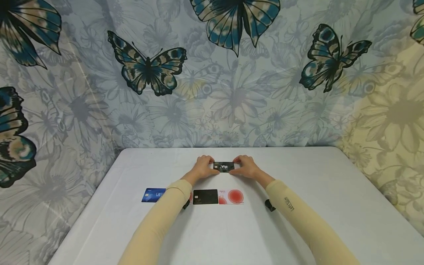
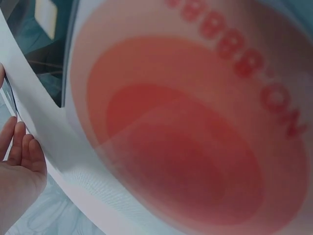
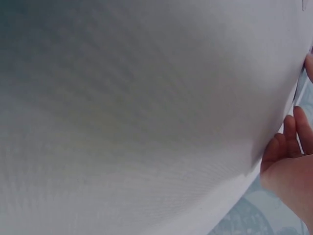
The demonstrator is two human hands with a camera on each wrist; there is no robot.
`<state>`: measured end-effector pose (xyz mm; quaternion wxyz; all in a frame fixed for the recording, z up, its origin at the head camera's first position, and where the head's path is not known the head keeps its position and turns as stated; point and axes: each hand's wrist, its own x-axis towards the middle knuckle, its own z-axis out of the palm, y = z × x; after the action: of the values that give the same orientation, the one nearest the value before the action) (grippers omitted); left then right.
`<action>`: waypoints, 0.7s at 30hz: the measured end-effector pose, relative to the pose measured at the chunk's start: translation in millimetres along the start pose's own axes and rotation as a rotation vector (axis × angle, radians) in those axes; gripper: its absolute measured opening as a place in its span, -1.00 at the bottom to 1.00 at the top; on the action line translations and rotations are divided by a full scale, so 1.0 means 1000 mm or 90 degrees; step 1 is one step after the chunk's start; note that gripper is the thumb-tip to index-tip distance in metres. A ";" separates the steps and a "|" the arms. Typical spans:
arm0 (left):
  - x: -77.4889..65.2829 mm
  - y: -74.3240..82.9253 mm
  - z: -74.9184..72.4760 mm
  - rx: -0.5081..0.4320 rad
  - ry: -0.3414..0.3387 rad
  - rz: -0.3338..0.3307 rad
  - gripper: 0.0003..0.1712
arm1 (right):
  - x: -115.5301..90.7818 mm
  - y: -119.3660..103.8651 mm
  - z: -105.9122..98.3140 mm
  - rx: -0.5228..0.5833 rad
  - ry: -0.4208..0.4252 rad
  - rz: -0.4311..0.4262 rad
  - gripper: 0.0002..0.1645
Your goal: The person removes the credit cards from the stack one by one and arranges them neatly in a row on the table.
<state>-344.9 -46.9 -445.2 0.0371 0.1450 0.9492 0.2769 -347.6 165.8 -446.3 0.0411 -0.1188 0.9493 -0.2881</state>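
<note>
A black card with a white "Vip" print [image 1: 223, 167] is near the far side of the white table. My left hand [image 1: 200, 168] pinches its left end, index finger at the upper corner and thumb at the lower one. On the opposite end my right hand [image 1: 247, 167] does the same. Seen from the left wrist, the card is a thin dark edge [image 2: 11, 93] between the fingers of the left hand [image 2: 24, 169]. The right wrist view has the right hand [image 3: 288, 161] at the frame's edge, fingertips at a similar thin edge.
Nearer me lies a row of cards: a blue VIP card [image 1: 153, 195], partly under the left forearm, a black VIP card [image 1: 205, 197] and a white card with red circles [image 1: 235, 197]. Black straps [image 1: 269, 205] show below the forearms. A butterfly-print cloth [image 1: 232, 92] hangs behind the table [image 1: 298, 162].
</note>
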 end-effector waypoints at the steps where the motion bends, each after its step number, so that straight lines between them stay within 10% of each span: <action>1: 0.000 0.000 0.000 -0.001 0.002 0.000 -0.42 | 0.000 0.000 0.000 0.001 0.000 -0.001 -0.39; 21: -0.002 0.005 0.001 -0.040 0.020 0.000 -0.44 | -0.003 0.001 0.003 0.058 0.030 -0.039 -0.39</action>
<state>-341.1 -42.5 -443.5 0.0265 0.1391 0.9406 0.3085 -344.8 165.9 -449.5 0.0155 -0.1389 0.9319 -0.3346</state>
